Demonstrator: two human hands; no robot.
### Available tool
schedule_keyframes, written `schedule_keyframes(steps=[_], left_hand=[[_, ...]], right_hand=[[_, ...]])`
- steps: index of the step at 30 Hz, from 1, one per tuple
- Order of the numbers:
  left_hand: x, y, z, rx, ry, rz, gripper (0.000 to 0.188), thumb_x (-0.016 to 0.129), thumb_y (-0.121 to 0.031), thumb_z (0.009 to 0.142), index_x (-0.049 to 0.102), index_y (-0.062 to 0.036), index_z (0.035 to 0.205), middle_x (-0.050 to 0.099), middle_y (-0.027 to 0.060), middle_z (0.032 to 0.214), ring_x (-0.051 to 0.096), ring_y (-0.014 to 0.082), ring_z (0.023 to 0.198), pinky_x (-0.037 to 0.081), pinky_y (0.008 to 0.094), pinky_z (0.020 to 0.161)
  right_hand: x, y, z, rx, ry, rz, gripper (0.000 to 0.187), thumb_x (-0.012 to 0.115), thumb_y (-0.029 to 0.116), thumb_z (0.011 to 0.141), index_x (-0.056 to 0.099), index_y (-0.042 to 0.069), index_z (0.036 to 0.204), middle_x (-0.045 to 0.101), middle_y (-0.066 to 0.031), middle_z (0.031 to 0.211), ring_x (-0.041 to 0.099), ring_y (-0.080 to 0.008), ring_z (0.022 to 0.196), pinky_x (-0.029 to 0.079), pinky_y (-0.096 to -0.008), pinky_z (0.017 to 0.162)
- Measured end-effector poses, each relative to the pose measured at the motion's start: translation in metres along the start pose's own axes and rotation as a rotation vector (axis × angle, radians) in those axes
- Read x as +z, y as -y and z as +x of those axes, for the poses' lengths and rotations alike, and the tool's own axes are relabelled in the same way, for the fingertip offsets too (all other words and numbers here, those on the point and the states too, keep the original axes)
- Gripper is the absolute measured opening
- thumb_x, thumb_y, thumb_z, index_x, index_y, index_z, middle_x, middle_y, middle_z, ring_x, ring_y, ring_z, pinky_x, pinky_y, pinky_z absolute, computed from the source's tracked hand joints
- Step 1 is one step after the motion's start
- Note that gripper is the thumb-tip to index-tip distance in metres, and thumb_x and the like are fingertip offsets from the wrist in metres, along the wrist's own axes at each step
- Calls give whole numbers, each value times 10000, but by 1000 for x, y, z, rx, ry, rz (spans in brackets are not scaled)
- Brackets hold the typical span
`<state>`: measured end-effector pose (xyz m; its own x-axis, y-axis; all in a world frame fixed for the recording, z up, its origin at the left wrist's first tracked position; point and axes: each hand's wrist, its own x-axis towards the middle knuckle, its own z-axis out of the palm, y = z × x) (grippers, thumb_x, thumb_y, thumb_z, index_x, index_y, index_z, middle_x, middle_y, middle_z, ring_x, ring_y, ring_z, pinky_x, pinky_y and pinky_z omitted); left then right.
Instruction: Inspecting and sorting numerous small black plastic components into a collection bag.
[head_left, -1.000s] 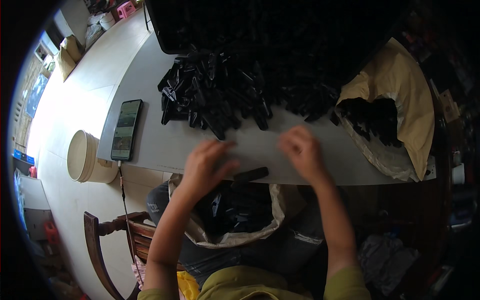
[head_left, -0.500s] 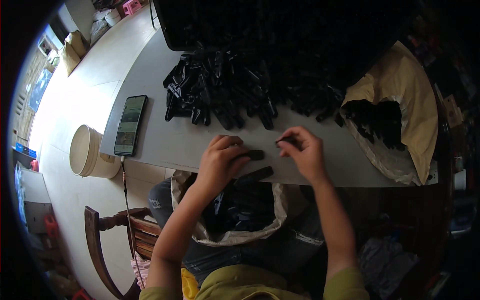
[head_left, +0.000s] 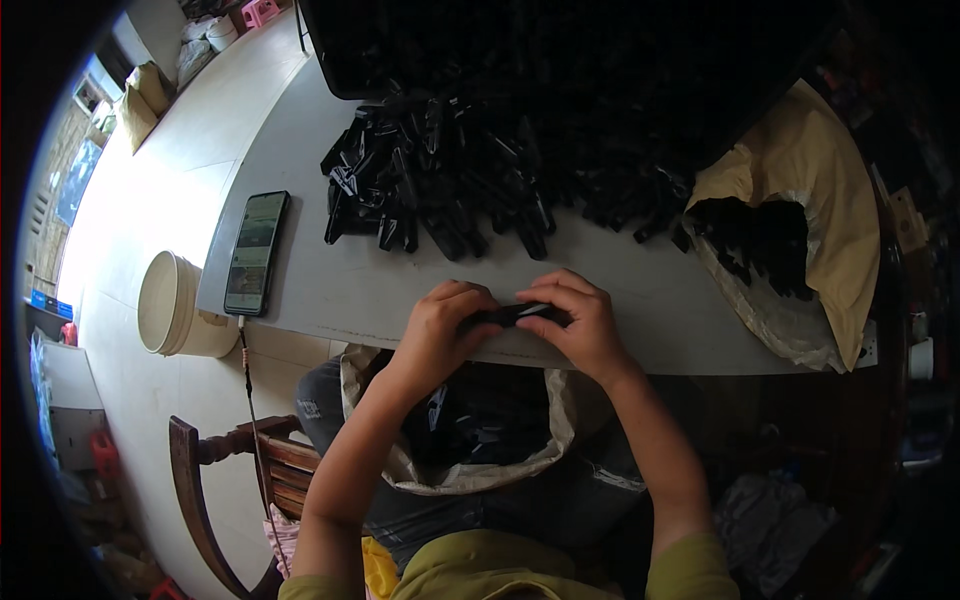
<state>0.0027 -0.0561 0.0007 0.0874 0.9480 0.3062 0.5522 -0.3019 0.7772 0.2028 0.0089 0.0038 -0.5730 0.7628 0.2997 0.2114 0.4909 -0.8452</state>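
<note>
My left hand (head_left: 437, 328) and my right hand (head_left: 588, 328) meet over the front edge of the table, their fingers closed on a slim black plastic piece (head_left: 517, 314) between them. The fingertips cover its ends, so I cannot tell whether it is one part or two pressed together. Below my wrists, an open pale sack (head_left: 563, 425) rests on my lap with dark pieces inside. Beyond my hands lies a heap of similar black plastic pieces (head_left: 440, 180) on the grey table.
On the table (head_left: 330, 290) a phone (head_left: 257, 255) lies at the left, its cable hanging over the edge. A torn tan sack (head_left: 845, 230) with black pieces stands right. A large black container (head_left: 560, 60) is behind the heap. A white bucket (head_left: 170, 300) and wooden chair (head_left: 190, 480) are left.
My right hand has moved left to meet the left hand at the black piece. A second black piece, seen above the lap sack's opening earlier, no longer shows there.
</note>
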Motion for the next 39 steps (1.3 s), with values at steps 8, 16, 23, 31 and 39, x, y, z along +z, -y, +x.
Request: schedule_keyframes(steps=[8, 16, 23, 31, 39], left_hand=[[-1, 0, 1, -7, 8, -23, 251, 753, -21, 686, 663, -11, 919, 653, 126, 938, 632, 298, 868, 502, 351, 782], [-2, 0, 2, 20, 1, -18, 246, 762, -31, 687, 665, -9, 913, 653, 127, 934, 635, 298, 873, 504, 349, 777], [-4, 2, 3, 34, 18, -3, 241, 762, -45, 693, 675, -9, 915, 660, 126, 921, 633, 295, 871, 507, 346, 771], [-4, 5, 10, 122, 96, -66, 274, 758, -41, 674, 686, -8, 936, 666, 122, 916, 630, 295, 890, 507, 368, 805], [-40, 14, 27, 164, -168, 769, 313, 570, -3, 751, 641, -32, 1055, 595, 109, 1128, 555, 286, 1042, 455, 375, 897]], right_hand=[[-8, -7, -8, -135, 64, -332, 315, 795, 53, 698, 696, 36, 996, 611, -35, 968, 609, -131, 796, 510, -253, 638], [-6, 9, -2, 28, 61, -63, 354, 787, 45, 710, 697, 47, 1052, 604, -32, 946, 591, -119, 771, 493, -239, 614], [-11, -1, -8, -86, 79, -261, 352, 788, 67, 708, 702, 41, 1048, 603, -39, 909, 593, -139, 742, 494, -263, 635], [-6, 0, 3, -155, 179, -331, 251, 783, 162, 717, 707, 41, 924, 602, -16, 834, 610, -189, 838, 501, -315, 700], [-96, -32, 0, 192, -406, -627, 258, 594, -37, 845, 651, 27, 1089, 583, -109, 1102, 602, -251, 946, 492, -344, 820]])
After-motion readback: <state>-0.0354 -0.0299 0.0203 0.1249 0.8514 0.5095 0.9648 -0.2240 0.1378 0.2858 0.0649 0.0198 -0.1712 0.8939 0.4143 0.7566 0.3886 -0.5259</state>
